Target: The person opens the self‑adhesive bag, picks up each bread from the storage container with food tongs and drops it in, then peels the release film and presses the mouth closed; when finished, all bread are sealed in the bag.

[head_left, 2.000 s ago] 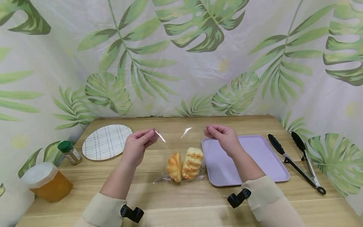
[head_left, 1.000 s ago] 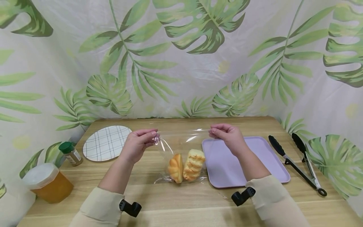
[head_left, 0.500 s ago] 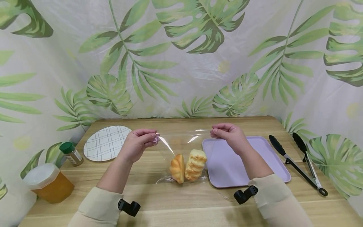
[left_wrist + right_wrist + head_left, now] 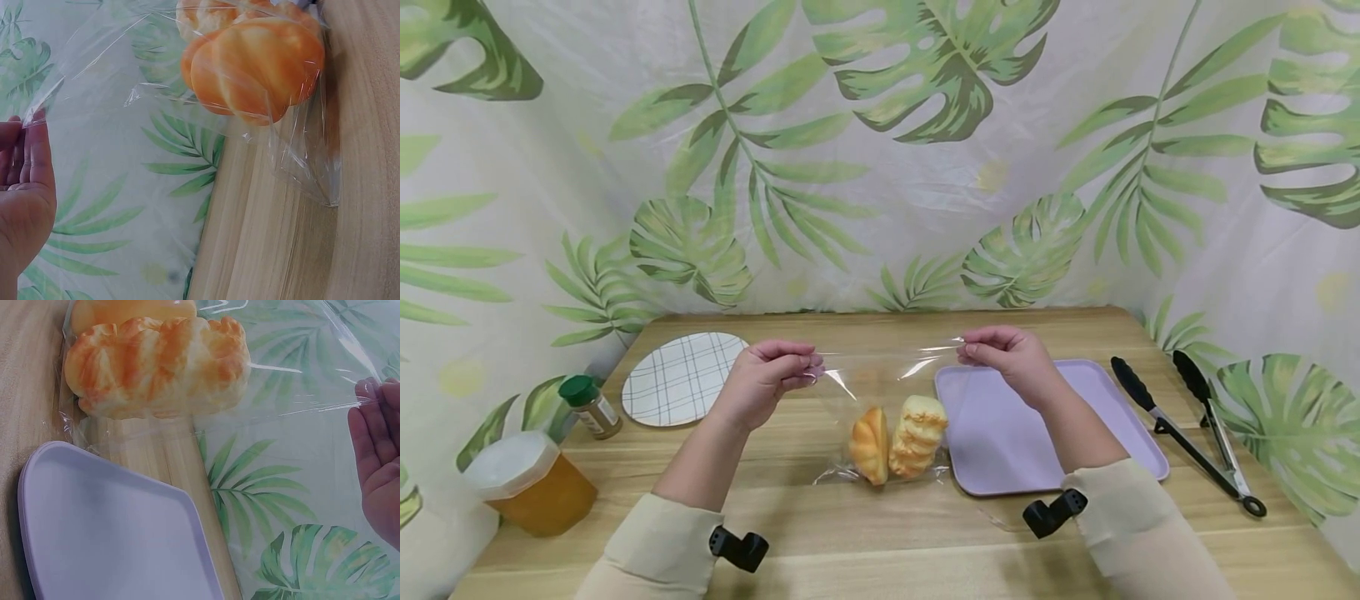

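Note:
My left hand (image 4: 758, 382) pinches one top corner of a clear plastic bag (image 4: 850, 383) between thumb and fingers. The opposite top corner is pinched by my right hand (image 4: 1011, 360), so the bag's upper edge is stretched between the two. Inside, at the bottom of the bag, stand two breads side by side: a round golden bun (image 4: 868, 446) on the left and a paler, ridged bread loaf (image 4: 917, 436) on the right. In the left wrist view the bun (image 4: 256, 69) lies in front of the loaf; the right wrist view has the loaf (image 4: 156, 369) nearer.
A lilac tray (image 4: 1007, 450) lies right of the bag, with black-tipped tongs (image 4: 1191, 450) beyond it. To the left are a checked oval plate or mat (image 4: 681, 379), a green-capped spice jar (image 4: 589, 407) and a white-lidded tub of amber contents (image 4: 531, 483). Leaf-patterned cloth hangs behind.
My right hand has moved slightly right, spreading the bag's top edge wider and tauter. The two breads have shifted a little to the right in view. Both hands still pinch the bag.

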Available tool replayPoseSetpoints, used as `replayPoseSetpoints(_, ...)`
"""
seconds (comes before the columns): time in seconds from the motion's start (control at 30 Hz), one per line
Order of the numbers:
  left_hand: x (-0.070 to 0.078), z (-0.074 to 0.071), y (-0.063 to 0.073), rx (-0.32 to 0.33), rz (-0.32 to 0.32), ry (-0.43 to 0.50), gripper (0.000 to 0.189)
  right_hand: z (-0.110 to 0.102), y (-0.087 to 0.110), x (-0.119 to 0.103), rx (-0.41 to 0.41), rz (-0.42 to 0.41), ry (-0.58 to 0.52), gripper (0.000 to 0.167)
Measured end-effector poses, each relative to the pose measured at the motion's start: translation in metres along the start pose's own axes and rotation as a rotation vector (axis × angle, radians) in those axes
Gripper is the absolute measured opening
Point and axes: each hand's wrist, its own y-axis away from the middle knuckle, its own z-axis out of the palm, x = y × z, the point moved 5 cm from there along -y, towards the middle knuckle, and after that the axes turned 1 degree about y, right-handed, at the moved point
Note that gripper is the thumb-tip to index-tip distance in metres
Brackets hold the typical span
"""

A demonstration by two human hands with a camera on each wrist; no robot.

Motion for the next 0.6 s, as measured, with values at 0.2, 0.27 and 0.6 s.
replayPoseSetpoints(0.2,-0.0001,-0.0008,0.0005,0.004,-0.009,-0.047,0.046,-0.0008,0.0019,-0.0025,-0.021,-0.037,-0.025,0.044)
replayPoseSetpoints(0.27,-0.0002,-0.0011,0.0005,0.003,-0.018,-0.062,0.047,-0.0014,0.0022,-0.0033,-0.02,-0.044,-0.012,0.046)
replayPoseSetpoints(0.6,0.0019,0.0002,0.0021,-0.054,0.001,-0.142,0.043,-0.0046,0.0035,-0.0032,-0.04,-0.042,0.099,0.043)
